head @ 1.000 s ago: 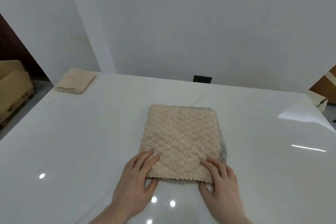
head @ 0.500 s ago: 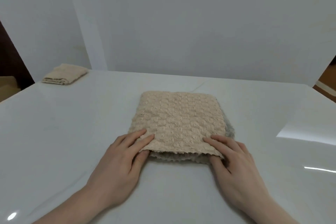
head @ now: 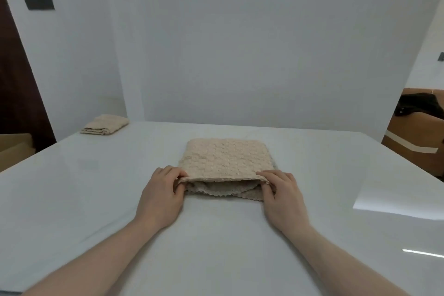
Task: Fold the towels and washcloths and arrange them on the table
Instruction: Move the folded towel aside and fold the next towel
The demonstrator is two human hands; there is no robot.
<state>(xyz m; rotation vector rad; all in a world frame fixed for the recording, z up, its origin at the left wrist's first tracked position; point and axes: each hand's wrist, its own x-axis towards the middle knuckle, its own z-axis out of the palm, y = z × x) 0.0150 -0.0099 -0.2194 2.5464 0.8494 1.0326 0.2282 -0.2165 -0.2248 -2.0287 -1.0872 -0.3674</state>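
I have both bare forearms in view, reaching from the near edge toward the middle of the scene and converging slightly as they go. My left hand (head: 161,196) sits palm down, wrist nearly straight, its fingers curled over the near left corner of the beige towel (head: 225,161) with the thumb tucked under the raised top layer, pinching it. My right hand (head: 283,196) mirrors it on the near right corner: fingers bent over the top layer, thumb beneath, knuckles raised. The two hands lie level with each other, well apart, backs facing up. Both wrists hover low over the surface, and no sleeves show.
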